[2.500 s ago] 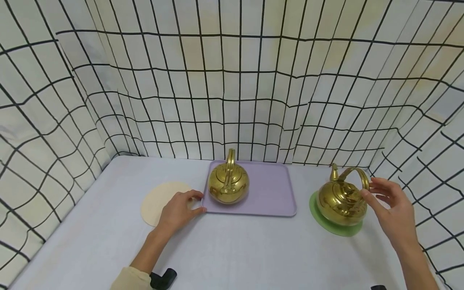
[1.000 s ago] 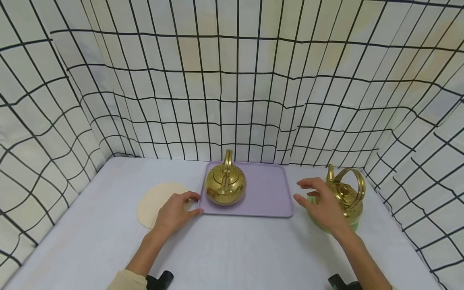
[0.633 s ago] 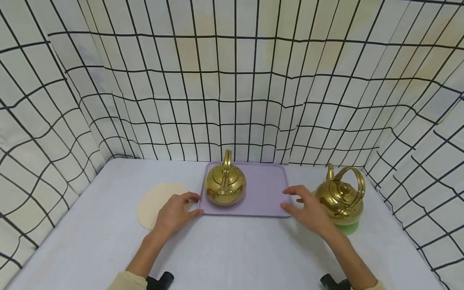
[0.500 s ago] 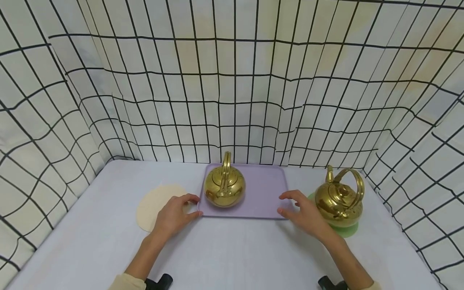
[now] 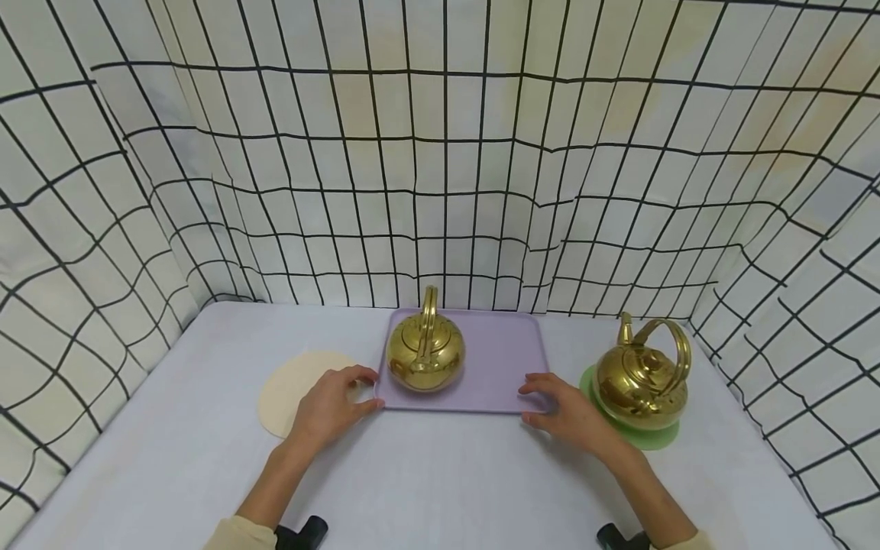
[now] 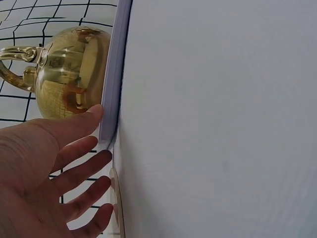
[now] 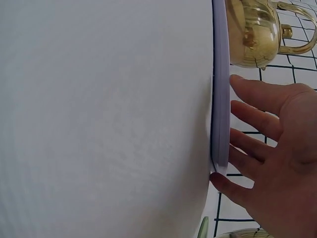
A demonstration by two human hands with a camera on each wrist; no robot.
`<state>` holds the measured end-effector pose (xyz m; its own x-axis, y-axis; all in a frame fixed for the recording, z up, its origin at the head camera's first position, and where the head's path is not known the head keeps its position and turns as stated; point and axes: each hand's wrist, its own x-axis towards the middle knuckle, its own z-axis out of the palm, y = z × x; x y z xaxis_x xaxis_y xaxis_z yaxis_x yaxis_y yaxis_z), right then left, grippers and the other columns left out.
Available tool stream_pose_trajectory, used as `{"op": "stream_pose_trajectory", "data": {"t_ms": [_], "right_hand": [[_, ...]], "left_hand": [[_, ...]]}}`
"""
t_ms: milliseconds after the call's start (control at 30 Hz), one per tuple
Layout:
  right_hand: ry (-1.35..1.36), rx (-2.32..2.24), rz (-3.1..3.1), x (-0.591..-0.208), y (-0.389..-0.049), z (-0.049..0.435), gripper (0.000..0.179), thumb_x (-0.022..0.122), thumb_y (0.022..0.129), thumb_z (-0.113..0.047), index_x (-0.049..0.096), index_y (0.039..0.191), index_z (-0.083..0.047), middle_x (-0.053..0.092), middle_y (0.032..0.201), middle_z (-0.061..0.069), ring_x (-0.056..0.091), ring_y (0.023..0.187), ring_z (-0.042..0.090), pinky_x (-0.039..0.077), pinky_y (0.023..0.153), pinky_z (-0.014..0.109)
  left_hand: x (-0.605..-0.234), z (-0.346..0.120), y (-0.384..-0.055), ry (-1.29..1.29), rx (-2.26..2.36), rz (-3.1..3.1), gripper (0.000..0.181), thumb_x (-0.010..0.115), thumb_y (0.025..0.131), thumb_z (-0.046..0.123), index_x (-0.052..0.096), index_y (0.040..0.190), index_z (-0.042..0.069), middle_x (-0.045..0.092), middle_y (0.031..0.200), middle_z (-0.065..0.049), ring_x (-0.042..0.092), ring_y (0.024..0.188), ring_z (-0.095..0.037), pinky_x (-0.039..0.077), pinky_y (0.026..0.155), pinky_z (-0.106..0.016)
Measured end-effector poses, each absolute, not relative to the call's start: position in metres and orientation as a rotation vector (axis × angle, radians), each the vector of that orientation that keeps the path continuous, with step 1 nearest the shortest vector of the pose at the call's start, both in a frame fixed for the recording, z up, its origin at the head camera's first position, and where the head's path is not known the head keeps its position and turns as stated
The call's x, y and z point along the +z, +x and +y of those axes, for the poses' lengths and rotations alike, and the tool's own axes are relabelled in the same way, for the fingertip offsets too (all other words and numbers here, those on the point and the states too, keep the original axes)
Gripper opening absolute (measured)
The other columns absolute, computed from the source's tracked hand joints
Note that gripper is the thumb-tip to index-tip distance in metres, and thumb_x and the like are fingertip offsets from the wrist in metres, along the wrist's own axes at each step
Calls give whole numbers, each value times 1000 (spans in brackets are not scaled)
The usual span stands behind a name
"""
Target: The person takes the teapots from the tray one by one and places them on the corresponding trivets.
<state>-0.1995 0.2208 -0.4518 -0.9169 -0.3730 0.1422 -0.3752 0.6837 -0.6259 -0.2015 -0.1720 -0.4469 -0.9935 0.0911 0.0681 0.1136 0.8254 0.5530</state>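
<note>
A brass kettle [image 5: 425, 351] stands on the left part of a lilac tray [image 5: 505, 359]. My left hand [image 5: 330, 406] is at the tray's front left corner; in the left wrist view its thumb [image 6: 79, 126] touches the rim, with the other fingers loosely spread. At the front right corner is my right hand [image 5: 574, 416], its thumb and fingertips over or beside the rim. The right wrist view has that thumb [image 7: 257, 92] close to the rim and the little finger by the corner. A second brass kettle [image 5: 639, 386] sits on a green round mat [image 5: 646, 438].
A cream round mat [image 5: 282, 393] lies left of the tray, partly behind my left hand. White cloth covers the table [image 5: 440, 481]. Walls of white cloth with a black grid [image 5: 447, 168] rise behind and on both sides.
My right hand has left the handle of the right kettle and moved left to the tray's right end, then slightly toward the front corner. My left hand stays at the tray's left corner.
</note>
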Motion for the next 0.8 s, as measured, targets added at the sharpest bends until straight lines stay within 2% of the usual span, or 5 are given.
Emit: {"op": "stream_pose_trajectory", "data": {"t_ms": [367, 600, 800], "right_hand": [[636, 1007, -2931, -452, -198, 221, 25, 78, 91, -10, 75, 115, -10, 63, 143, 21, 56, 136, 48, 43, 116, 63], [640, 973, -2920, -453, -199, 221, 21, 75, 93, -8, 76, 114, -8, 64, 142, 21, 57, 136, 47, 43, 116, 62], [638, 975, -2932, -454, -199, 220, 21, 75, 94, -9, 76, 115, -9, 64, 142, 20, 56, 137, 47, 43, 116, 62]], "left_hand": [[-437, -174, -206, -102, -997, -2836, 36, 76, 95, 29, 71, 127, 13, 74, 126, -10, 69, 118, -34, 56, 93, -55], [-421, -164, -213, -158, -1198, -2641, 32, 74, 98, 27, 70, 127, 14, 73, 127, -7, 69, 115, -25, 56, 90, -41], [-409, -153, -214, -245, -1377, -2568, 35, 74, 98, 31, 68, 130, 17, 71, 131, -1, 67, 118, -20, 56, 90, -32]]}}
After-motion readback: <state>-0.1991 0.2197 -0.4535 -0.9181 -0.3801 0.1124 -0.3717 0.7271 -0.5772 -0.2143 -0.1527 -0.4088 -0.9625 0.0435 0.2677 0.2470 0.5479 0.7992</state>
